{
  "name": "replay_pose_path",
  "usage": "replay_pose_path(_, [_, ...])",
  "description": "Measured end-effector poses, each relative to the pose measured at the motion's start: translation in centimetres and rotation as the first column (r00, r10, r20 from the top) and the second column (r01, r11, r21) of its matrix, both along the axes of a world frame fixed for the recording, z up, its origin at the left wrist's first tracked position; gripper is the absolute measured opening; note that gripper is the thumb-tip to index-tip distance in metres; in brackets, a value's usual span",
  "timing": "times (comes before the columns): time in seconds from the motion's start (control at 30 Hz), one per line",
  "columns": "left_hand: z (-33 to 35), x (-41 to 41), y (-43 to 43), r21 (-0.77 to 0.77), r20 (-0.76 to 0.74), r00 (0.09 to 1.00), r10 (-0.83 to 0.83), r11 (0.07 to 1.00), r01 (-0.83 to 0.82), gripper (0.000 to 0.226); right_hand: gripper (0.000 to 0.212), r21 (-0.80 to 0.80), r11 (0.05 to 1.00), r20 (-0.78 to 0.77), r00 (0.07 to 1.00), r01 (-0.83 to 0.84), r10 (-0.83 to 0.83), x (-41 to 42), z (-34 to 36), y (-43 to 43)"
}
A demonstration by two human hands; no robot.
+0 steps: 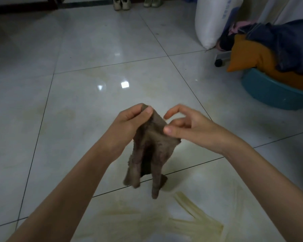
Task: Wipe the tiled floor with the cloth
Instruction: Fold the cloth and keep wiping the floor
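Yellowish streaks [191, 222] are lying at the near edge of the tiled floor [94, 67]. Above them, the left hand [129, 119] fingers are pinching the brown cloth [152, 151] by its top corner, while the right hand [191, 128] is pinching its side edge. The cloth is hanging clear of the tiles. Open floor is stretching left and ahead. A teal basin [269, 91] of laundry is crowding the right edge.

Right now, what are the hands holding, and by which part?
The cloth. Left hand pinches its top corner; right hand seems to pinch its upper side edge, thumb in front. The rest hangs free above the floor.
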State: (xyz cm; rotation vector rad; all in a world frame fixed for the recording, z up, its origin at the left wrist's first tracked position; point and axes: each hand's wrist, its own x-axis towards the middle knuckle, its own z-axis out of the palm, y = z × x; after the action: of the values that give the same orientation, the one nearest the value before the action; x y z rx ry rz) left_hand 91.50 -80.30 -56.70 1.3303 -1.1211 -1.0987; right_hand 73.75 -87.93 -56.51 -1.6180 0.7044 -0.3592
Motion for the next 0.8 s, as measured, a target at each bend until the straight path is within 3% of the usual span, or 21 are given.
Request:
replay_pose_path(0.1, [-0.1, 0.5, 0.5, -0.016, 0.035, 0.999, 0.028, 0.999, -0.027, 0.023, 0.026, 0.106, 0.973, -0.135, 0.966, -0.207, 0.221, -0.3, -1.0, -0.4])
replay_pose_path(0.33, [-1.1, 4.5, 1.5, 0.058, -0.084, 0.956, 0.281, 0.959, -0.276, 0.025, 0.007, 0.1, 0.941, -0.47, 0.818, -0.324, 0.332, -1.6, -3.6, -2.5])
replay_pose_path(0.4, [-1.7, 5.6, 1.5, 0.093, -0.084, 0.946, 0.313, 0.948, -0.305, 0.026, 0.001, 0.016, 0.958, -0.519, 0.817, -0.286, 0.253, -2.2, -4.6, -3.1])
replay_pose_path(0.5, [-3.2, 7.1, 1.1, 0.129, 0.012, 0.94, 0.342, 0.931, -0.341, 0.029, 0.018, -0.125, 0.976, -0.481, 0.872, -0.176, 0.095, -2.5, -5.0, -4.6])
replay_pose_path(0.57, [-4.1, 7.8, 0.5, 0.143, 0.071, 0.931, 0.359, 0.92, -0.366, 0.029, 0.019, -0.272, 0.951, -0.521, 0.853, -0.148, -0.017, -2.4, -5.0, -6.2])
replay_pose_path(0.7, [-4.4, 8.7, -1.6, 0.112, 0.066, 0.897, 0.438, 0.89, -0.443, 0.027, 0.011, -0.558, 0.81, -0.574, 0.789, -0.182, -0.218, -1.5, -4.1, -9.2])
replay_pose_path(0.8, [-3.3, 9.9, -3.3, 0.044, 0.042, 0.898, 0.438, 0.897, -0.44, 0.025, 0.014, -0.726, 0.686, -0.41, 0.832, -0.05, -0.373, -1.2, -2.4, -10.9])
